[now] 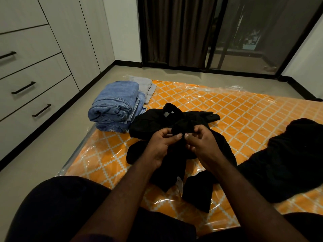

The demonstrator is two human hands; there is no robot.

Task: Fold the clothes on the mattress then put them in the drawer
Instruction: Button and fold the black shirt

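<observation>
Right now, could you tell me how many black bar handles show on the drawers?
3, down the pale drawer fronts at left: top handle, middle handle, bottom handle. More may sit off-frame.

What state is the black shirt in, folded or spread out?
Spread out: the black shirt lies on the mattress, sleeves extended; left hand and right hand pinch its front.

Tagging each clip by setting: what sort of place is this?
Probably a home bedroom: a mattress, with jeans and a shirt on it, lies on the floor; drawers stand at left; curtains hang by a glass door.
</observation>
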